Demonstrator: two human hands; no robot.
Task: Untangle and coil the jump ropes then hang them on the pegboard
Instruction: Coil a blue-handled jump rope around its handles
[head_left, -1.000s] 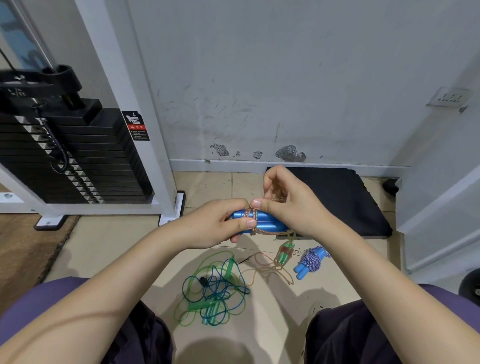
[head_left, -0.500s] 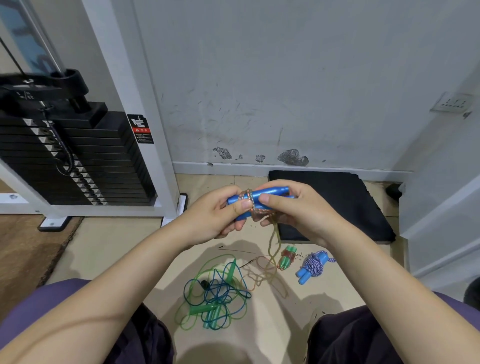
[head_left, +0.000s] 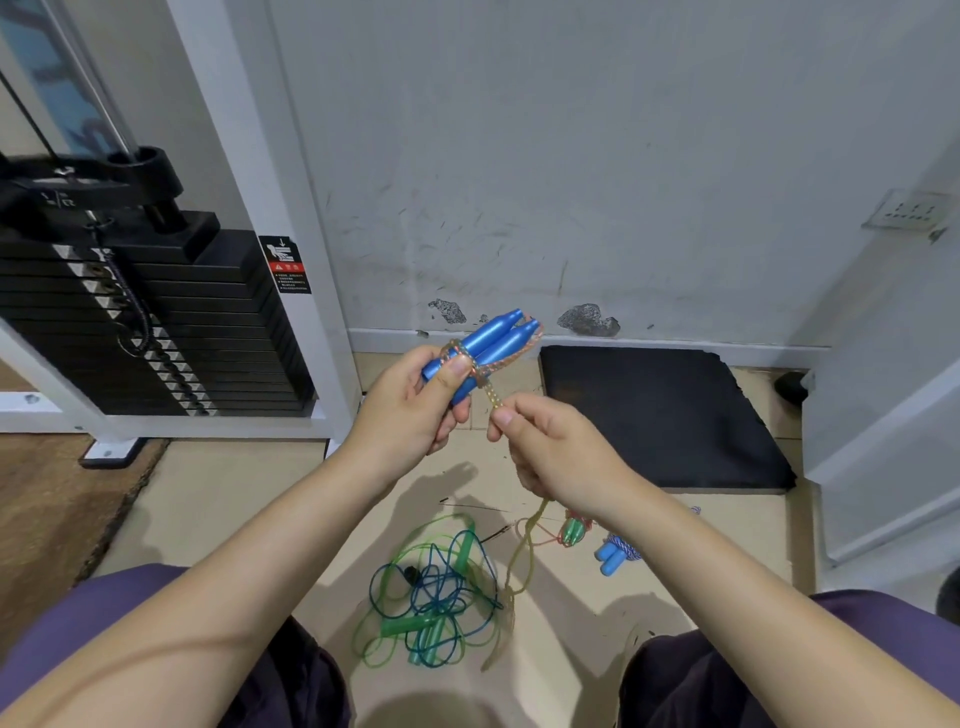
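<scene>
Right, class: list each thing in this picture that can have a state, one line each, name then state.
Blue handles: paired, cord wound round them, gripped by left hand.
Orange cord: pinched by right hand, tail hanging to floor.
Green and blue ropes: tangled on floor.
Blue-handled rope: bundled on floor.

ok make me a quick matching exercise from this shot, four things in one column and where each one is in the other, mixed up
Things:
1. blue handles
2. green and blue rope tangle
3. black mat
4. weight stack

Places:
A. flat on the floor against the wall, on the person's right
B. gripped in the left hand, a beaded cord wound round them
C. loose on the floor between the knees
D. in the white machine frame on the far left

Pairs: 1-B, 2-C, 3-A, 4-D
</scene>
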